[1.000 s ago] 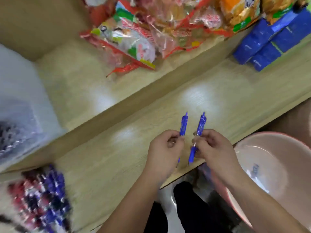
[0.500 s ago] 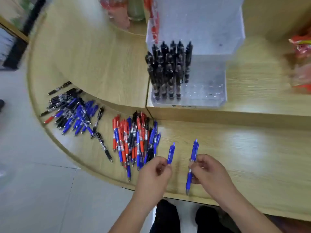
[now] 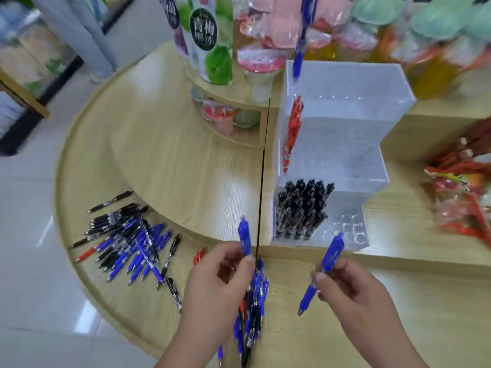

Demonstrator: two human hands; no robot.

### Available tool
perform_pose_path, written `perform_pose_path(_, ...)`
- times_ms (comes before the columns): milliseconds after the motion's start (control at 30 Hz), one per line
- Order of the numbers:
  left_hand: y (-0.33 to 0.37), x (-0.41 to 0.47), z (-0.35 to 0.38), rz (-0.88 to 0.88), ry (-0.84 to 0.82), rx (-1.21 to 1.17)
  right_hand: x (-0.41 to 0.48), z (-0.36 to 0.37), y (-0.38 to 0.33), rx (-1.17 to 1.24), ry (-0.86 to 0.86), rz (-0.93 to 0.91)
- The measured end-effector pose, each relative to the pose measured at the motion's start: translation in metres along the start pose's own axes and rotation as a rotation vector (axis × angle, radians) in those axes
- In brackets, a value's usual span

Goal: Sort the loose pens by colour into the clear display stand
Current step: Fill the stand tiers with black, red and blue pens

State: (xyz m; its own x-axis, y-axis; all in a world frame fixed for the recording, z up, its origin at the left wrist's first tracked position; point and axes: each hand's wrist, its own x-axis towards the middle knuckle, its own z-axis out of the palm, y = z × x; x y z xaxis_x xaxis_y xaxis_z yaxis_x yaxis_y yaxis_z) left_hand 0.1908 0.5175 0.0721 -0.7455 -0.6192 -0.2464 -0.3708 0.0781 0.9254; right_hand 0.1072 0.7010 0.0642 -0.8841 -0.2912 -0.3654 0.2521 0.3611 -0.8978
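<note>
My left hand [image 3: 218, 282] pinches a blue pen [image 3: 245, 239] that points upward. A second blue pen [image 3: 322, 270] is gripped in my right hand [image 3: 353, 290], tilted with its tip down to the left. Both hands hover in front of the clear tiered display stand [image 3: 345, 123]. Its lowest step holds several black pens [image 3: 303, 208] on the left. Red pens [image 3: 293, 128] stand at the left of a higher step, and one blue pen [image 3: 301, 41] stands at the top. Loose mixed pens [image 3: 127, 240] lie on the lower shelf at left, and another heap [image 3: 252, 309] sits under my left hand.
A round tiered wooden shelf [image 3: 164, 134] carries the stand. Bottles and jelly cups [image 3: 212, 38] stand at the back. Red snack packets [image 3: 462, 187] lie on the right. Pale floor tiles [image 3: 32, 274] show beyond the shelf's curved edge at left.
The view swung from the snack shelf to the pen stand and tilted up. Both hands kept hold of their blue pens and rose a little toward the stand.
</note>
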Motion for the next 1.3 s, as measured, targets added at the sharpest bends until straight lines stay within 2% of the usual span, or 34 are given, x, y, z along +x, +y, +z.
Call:
perform_pose_path(233,0.075,0.027,0.013,0.135,0.06,-0.037,0.022,-0.048,-0.06,0.082,0.088,-0.141)
perform_pose_path(567,0.169,0.048,0.025,0.247,0.208,-0.137,0.071,-0.092,-0.142,0.072,0.06,-0.309)
perform_pose_path(767,0.214,0.082,0.021,0.323,0.231,-0.153,0.108,-0.097,-0.21,0.041,0.071,-0.454)
perform_pose_path(1000,0.228,0.13,0.026,0.352,0.208,-0.111,0.156,-0.057,-0.246,-0.05,0.043,-0.538)
perform_pose_path(1300,0.208,0.162,0.033,0.393,0.115,-0.076,0.188,-0.031,-0.244,-0.146,0.017,-0.588)
